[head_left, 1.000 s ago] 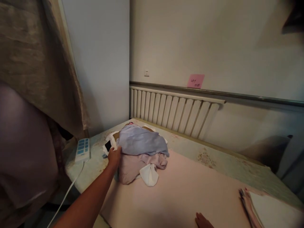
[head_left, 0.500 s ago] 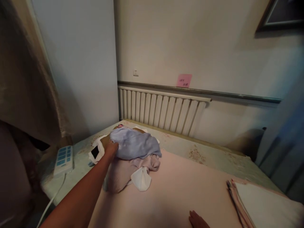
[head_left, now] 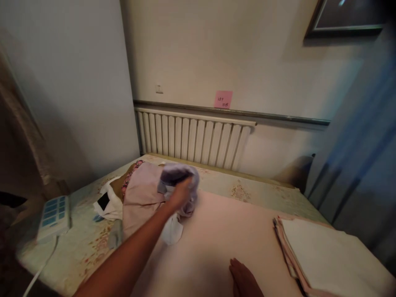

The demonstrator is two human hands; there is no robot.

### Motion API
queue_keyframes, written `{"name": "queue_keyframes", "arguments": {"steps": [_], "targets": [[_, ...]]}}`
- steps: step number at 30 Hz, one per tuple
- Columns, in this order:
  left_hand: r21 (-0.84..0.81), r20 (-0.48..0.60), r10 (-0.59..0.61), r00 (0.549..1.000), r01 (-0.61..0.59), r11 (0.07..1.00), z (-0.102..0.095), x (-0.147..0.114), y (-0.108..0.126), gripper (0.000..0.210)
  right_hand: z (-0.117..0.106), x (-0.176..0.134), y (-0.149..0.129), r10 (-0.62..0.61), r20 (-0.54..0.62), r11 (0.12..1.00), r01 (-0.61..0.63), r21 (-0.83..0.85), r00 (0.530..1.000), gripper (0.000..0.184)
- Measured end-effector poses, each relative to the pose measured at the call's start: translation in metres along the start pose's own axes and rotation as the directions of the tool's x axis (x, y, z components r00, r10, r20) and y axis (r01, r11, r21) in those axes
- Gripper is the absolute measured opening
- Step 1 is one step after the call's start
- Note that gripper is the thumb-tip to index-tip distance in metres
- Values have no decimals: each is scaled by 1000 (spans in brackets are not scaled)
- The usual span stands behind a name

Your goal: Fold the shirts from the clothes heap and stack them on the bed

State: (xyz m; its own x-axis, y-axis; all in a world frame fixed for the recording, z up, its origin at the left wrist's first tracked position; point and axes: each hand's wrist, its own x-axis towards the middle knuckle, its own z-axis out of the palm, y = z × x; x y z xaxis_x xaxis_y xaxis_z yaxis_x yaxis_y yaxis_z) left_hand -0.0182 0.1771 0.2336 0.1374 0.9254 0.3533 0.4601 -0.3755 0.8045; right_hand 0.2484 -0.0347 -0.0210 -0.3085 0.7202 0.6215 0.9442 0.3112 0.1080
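Observation:
My left hand (head_left: 182, 193) is closed on a blue-grey garment (head_left: 177, 170), bunched up and partly lifted over the heap of clothes. Its fingers are a little blurred. Under and left of it lies a pale pink garment (head_left: 144, 183), spread over the pile. A white piece of cloth (head_left: 172, 230) pokes out below my wrist. Low in the view, my right hand (head_left: 243, 277) rests on the pale pink sheet (head_left: 213, 231), fingers stretched out and holding nothing.
A folded stack of cloths with a white top (head_left: 328, 251) lies at the right. On the left stands a white power strip (head_left: 55, 218) with blue sockets. White cloth with a black patch (head_left: 103, 201) lies at the pile's left edge. A radiator (head_left: 192, 138) lines the wall behind.
My left hand has pulled the blue-grey garment rightward, bunching it and baring the pale pink garment beneath. My right hand stays low on the sheet. The view has turned right.

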Motion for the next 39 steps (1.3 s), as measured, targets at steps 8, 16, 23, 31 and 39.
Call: {"name": "queue_keyframes", "arguments": {"steps": [8, 16, 23, 31, 39], "targets": [[263, 686, 95, 722, -367, 892, 143, -187, -32, 29, -27, 11, -20, 386, 259, 877, -439, 195, 886, 38], [336, 586, 220, 780, -481, 810, 145, -227, -69, 56, -39, 19, -25, 330, 355, 871, -428, 243, 875, 41], [374, 526, 297, 797, -530, 761, 149, -238, -73, 58, -52, 21, -33, 397, 329, 853, -476, 212, 857, 35], [337, 534, 294, 793, -518, 786, 152, -260, -56, 55, -68, 2, -56, 621, 244, 615, -656, 438, 745, 27], [300, 627, 93, 774, -350, 887, 170, -308, 4, 39, -115, -23, -82, 794, 501, -161, -675, 720, 345, 41]]}}
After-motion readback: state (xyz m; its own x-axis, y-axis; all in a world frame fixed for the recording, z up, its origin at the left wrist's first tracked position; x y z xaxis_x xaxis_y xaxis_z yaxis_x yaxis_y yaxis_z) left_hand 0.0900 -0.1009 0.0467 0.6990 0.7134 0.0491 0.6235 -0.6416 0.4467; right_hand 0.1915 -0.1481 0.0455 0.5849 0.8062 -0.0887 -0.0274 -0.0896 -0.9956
